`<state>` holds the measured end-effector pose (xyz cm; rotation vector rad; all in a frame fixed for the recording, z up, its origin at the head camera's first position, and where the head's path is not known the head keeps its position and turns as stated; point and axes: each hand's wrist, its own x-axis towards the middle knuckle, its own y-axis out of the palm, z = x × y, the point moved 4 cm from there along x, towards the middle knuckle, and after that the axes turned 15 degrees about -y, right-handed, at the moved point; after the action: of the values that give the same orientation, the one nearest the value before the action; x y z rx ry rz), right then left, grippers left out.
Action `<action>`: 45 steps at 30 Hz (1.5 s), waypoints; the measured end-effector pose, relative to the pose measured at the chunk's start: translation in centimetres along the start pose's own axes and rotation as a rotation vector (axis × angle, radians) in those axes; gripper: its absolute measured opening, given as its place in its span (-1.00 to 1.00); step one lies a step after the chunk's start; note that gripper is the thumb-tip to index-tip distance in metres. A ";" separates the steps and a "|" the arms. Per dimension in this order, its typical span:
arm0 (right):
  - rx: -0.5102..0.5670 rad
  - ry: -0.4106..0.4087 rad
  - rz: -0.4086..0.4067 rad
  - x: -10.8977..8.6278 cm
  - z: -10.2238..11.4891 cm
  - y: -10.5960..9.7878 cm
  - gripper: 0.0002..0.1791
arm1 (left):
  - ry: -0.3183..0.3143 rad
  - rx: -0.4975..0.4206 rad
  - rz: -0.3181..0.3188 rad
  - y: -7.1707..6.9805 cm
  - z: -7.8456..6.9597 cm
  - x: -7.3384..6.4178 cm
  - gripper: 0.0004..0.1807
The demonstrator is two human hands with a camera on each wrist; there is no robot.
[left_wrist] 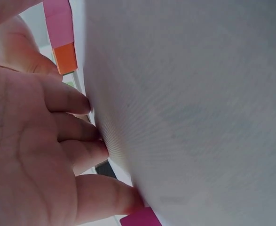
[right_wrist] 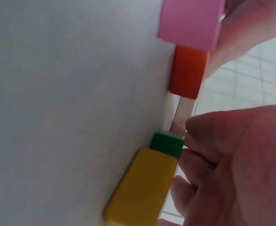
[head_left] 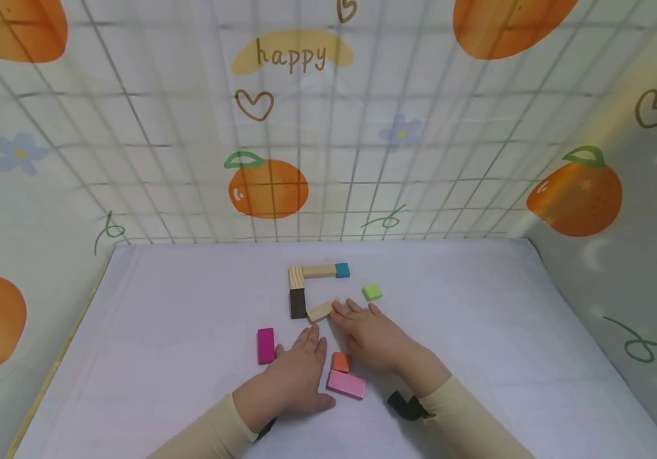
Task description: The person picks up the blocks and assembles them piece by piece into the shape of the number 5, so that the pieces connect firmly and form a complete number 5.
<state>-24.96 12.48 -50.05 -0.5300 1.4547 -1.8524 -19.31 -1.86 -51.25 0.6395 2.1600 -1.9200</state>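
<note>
My left hand (head_left: 296,373) lies palm down on the cloth with its fingers extended, beside a magenta block (head_left: 266,346). In the left wrist view, its fingertips (left_wrist: 100,146) rest on the surface and one finger reaches the magenta block (left_wrist: 141,217). My right hand (head_left: 374,338) touches the near right end of a plain wooden block (head_left: 320,311) with its fingers loosely extended. That block's other end meets a dark block (head_left: 298,303). Between the hands are an orange block (head_left: 340,361) and a pink block (head_left: 346,384). Yellow (right_wrist: 142,188) and green (right_wrist: 167,144) blocks stand near the right palm.
A striped wooden block (head_left: 296,276), a long wooden block (head_left: 319,271) and a blue block (head_left: 342,270) join the dark one in a corner shape. A light green block (head_left: 372,292) stands to its right. White cloth (head_left: 162,344) covers the table before a patterned curtain (head_left: 328,127).
</note>
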 end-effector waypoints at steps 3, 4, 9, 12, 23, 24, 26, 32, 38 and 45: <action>0.000 -0.014 -0.013 0.0 -0.1 0.0 -0.37 | 0.006 -0.001 -0.001 -0.1 0.0 -0.1 0.10; -0.005 -0.018 -0.020 0.0 -0.1 -0.1 -0.37 | 0.008 -0.003 0.000 -0.1 0.0 -0.2 0.10; -0.076 0.034 -0.107 -0.3 -1.0 -1.2 -0.38 | 0.008 -0.009 0.004 -0.1 0.0 -0.2 0.11; -0.126 0.142 -0.166 -0.8 -2.3 -2.2 -0.41 | 0.004 -0.010 0.012 -0.1 0.0 -0.2 0.12; -0.123 0.297 0.028 -1.4 -4.5 -1.0 -0.45 | 0.004 0.010 0.015 0.3 0.1 -0.2 0.13; -0.110 0.294 0.029 -1.4 -4.3 -0.8 -0.44 | 0.005 0.011 0.014 0.4 0.1 -0.2 0.13; -0.078 0.270 0.006 -1.4 -3.6 -0.7 -0.44 | 0.007 0.013 0.012 0.4 0.1 -0.1 0.13; 0.020 0.210 -0.096 -1.6 -2.0 -1.8 -0.44 | 0.010 0.018 0.005 0.4 0.1 -0.1 0.12; -0.105 0.278 0.005 -1.7 -3.1 -1.7 -0.45 | 0.009 0.017 0.021 0.4 0.1 -0.3 0.12; -0.029 0.204 -0.043 -1.7 -2.4 -1.3 -0.49 | 0.014 0.020 0.016 0.4 0.2 -0.3 0.12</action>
<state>-25.86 15.49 -49.34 -0.3973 1.6161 -1.9684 -18.90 -2.08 -51.57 0.6732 2.1405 -1.9371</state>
